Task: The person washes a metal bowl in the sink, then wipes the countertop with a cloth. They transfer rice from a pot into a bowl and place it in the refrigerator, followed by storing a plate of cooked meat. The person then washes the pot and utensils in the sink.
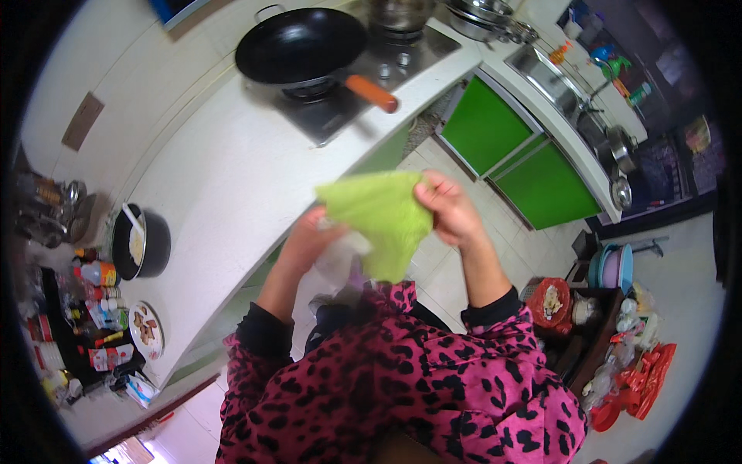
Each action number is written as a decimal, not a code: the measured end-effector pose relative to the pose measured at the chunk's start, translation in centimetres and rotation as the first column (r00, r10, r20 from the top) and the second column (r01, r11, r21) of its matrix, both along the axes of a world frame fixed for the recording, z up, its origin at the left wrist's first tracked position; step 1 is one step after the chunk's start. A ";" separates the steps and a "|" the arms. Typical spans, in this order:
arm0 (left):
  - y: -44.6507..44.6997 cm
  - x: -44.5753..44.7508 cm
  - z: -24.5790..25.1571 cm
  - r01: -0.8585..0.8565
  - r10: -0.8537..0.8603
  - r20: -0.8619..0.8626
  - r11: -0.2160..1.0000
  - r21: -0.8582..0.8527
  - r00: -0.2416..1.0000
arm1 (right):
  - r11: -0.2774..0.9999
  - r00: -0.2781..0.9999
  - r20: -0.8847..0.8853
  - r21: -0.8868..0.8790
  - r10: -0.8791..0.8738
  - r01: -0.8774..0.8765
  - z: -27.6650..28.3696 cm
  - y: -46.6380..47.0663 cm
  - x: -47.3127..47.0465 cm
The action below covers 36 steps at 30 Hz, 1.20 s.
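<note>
A lime-green cloth (379, 217) is spread between my hands, in front of the counter edge. My right hand (449, 209) pinches its right upper edge between thumb and fingers. At the cloth's left side, my left hand (307, 238) is closed at its edge, with some fingers blurred or hidden. Below that hand hangs a whitish, translucent thing (339, 261), perhaps a plastic bag; blur hides whether the hand also grips it.
A black wok (301, 46) with an orange handle (371, 93) sits on the gas stove (333, 119). On the white counter (214, 174) stand a dark pot (156, 243), a plate of food (139, 345) and several bottles (98, 272). Green cabinets (487, 127) stand under the sink (550, 78).
</note>
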<state>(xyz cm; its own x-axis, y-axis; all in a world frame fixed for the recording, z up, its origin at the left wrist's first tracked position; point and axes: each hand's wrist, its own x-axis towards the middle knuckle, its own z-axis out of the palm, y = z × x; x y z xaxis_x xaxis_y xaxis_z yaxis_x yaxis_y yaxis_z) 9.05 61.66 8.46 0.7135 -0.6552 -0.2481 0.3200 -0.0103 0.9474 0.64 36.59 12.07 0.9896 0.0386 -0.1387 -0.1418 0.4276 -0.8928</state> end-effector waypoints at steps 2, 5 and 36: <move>-3.8 0.0 0.0 -0.071 0.074 -0.092 0.997 0.030 0.993 | 0.992 0.991 -0.059 -0.042 -0.124 0.122 0.5 -5.0 -1.4; -10.1 0.1 -0.3 -0.126 0.126 0.073 0.992 -0.010 0.989 | 0.969 0.985 -0.025 -0.189 -0.168 0.161 1.7 -9.6 -3.8; -12.4 -1.3 -3.9 0.174 -0.186 0.077 0.974 0.142 0.980 | 0.974 0.991 -0.112 0.221 0.071 -0.045 2.4 -12.2 1.1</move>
<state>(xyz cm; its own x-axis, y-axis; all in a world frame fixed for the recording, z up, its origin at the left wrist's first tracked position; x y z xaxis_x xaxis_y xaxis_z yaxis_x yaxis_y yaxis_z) 7.72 49.22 4.54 0.6100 -0.7400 -0.2835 0.2159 -0.1890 0.9580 1.72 24.38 14.50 0.9619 0.1374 -0.2363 -0.2708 0.5974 -0.7549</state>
